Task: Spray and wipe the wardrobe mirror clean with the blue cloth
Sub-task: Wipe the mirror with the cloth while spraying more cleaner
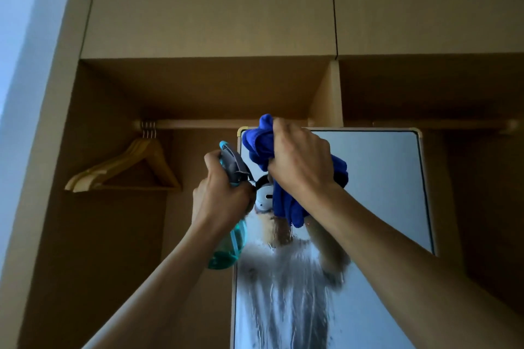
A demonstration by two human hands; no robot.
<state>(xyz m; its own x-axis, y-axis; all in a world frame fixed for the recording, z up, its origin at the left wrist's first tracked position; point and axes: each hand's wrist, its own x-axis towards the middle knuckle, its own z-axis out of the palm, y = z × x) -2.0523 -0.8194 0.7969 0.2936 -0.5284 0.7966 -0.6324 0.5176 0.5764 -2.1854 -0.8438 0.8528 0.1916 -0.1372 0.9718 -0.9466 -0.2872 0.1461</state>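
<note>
**Mirror wet with spray; cloth held at its upper left corner**

The wardrobe mirror (pixel 377 187) is a tall glass panel with rounded corners and a thin pale frame, standing in front of the open wardrobe (pixel 198 88). Its lower and middle glass carries a streaked, running film of liquid that blurs the reflection; the upper right glass looks smooth and even.

The right hand (pixel 300 161) is closed in a fist around the blue cloth (pixel 261 147), a soft, bunched fabric in deep blue. Folds spill above the knuckles and hang below the wrist. The cloth sits at the mirror's upper left corner; whether it presses on the glass cannot be told.

The left hand (pixel 221 201) is wrapped tightly around the neck of the spray bottle (pixel 229 246), a translucent teal plastic body with a grey and teal trigger head. The bottle is upright, just beside the mirror's left edge, overlapping it slightly.

The wardrobe is of matte tan board with flat upper doors and open compartments. A rail (pixel 215 123) crosses behind the mirror's top. Wooden hangers (pixel 124 170), smooth and triangular, hang grouped at the rail's left end, well apart from both hands. Both forearms cover part of the lower glass.
</note>
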